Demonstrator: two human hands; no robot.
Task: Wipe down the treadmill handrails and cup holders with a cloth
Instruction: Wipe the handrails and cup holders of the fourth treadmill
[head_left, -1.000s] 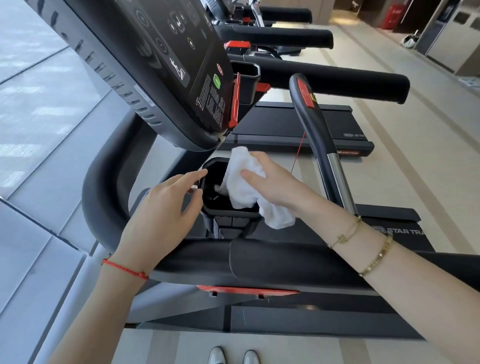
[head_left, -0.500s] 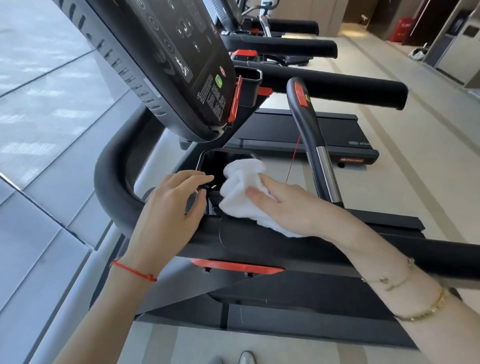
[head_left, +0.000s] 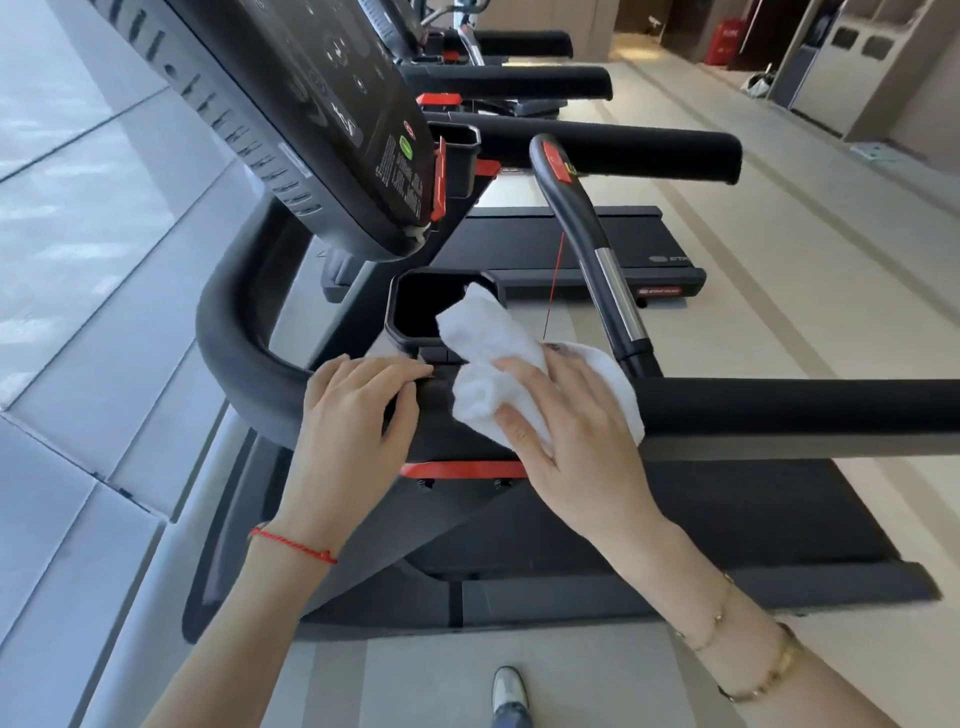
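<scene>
A white cloth (head_left: 488, 358) lies bunched over the near corner of the black cup holder (head_left: 415, 306) and the black handrail (head_left: 779, 410) in front of it. My right hand (head_left: 566, 431) presses on the cloth and grips it against the rail. My left hand (head_left: 358, 410) rests flat on the curved left part of the same rail, fingertips touching the base below the cup holder, holding nothing. The cup holder's dark inside is visible and looks empty.
The treadmill console (head_left: 322, 104) hangs over the cup holder at upper left. An upright pulse grip bar (head_left: 587, 228) with a red safety cord rises right of the cloth. More treadmills (head_left: 571, 239) stand behind. A window wall runs along the left. My shoe (head_left: 509, 691) shows below.
My right hand pulled the cloth out of the cup holder and back onto the front handrail. My left hand slid from the cup holder's rim down onto the rail.
</scene>
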